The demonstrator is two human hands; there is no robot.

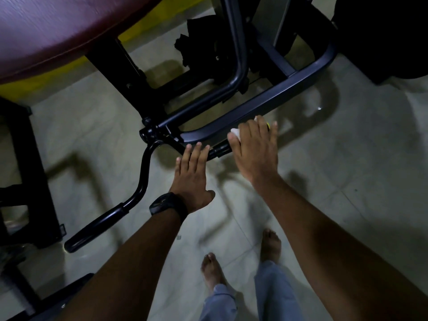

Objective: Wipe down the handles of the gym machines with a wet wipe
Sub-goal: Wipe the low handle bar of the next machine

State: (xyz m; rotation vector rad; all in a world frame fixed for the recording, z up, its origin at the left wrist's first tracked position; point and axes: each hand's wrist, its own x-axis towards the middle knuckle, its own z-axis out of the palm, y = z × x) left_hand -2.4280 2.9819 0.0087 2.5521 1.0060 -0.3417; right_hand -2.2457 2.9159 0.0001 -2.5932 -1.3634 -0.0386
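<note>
A black bent bar hangs from the gym machine, with one padded handle (92, 230) at the lower left. Its other handle (221, 149) lies mostly under my right hand (256, 150). That hand lies palm-down over the handle with a white wet wipe (235, 132) under its fingers; only small white edges of the wipe show. My left hand (193, 176), a black watch on its wrist, has straight fingers resting on the bar just left of the handle's collar.
The machine's dark frame rail (266, 98) runs diagonally behind my hands. A maroon padded seat (58, 31) fills the upper left. Black machine parts stand along the left edge and top right. My bare feet (269, 246) are on the pale tiled floor (347, 170).
</note>
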